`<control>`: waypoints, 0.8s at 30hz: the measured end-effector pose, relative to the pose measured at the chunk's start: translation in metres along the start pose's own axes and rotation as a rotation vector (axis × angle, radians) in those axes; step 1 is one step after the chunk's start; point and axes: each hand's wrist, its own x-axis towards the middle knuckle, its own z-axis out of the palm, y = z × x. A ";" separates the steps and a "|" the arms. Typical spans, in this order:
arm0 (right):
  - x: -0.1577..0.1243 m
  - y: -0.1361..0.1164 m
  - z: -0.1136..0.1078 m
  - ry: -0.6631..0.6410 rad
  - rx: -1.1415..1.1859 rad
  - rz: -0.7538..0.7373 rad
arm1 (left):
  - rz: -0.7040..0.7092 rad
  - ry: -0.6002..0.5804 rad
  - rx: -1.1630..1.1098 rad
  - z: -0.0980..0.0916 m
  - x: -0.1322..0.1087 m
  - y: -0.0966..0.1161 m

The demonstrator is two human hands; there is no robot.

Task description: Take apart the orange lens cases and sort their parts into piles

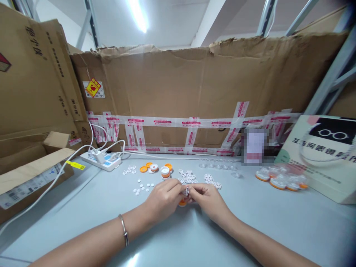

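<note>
My left hand point(162, 200) and my right hand point(208, 199) meet at the middle of the grey table point(83, 207). Both have their fingers pinched together on a small white and orange round part point(184, 196), held just above the table. A thin bracelet point(124, 230) circles my left wrist. Just beyond my fingers lie several small white patterned pieces point(189, 177). Several tiny white discs point(141, 187) lie to the left of my left hand. Orange and white round caps point(155, 168) stand behind them.
A white power strip point(101, 160) with plugged cables sits at the back left. Open cardboard boxes point(30, 170) stand at the left. A taped cardboard wall point(194, 96) closes the back. Clear lids point(219, 166), a bag of orange caps point(280, 180) and a printed box point(322, 155) lie right.
</note>
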 end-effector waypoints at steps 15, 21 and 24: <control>0.002 -0.009 -0.005 0.026 0.378 0.254 | -0.384 0.003 -0.490 -0.008 0.010 -0.002; -0.002 -0.012 0.000 0.035 0.513 0.336 | -0.300 0.073 -0.411 -0.007 0.008 -0.002; -0.002 -0.010 -0.001 0.045 0.508 0.282 | -0.309 0.087 -0.411 -0.007 0.008 -0.003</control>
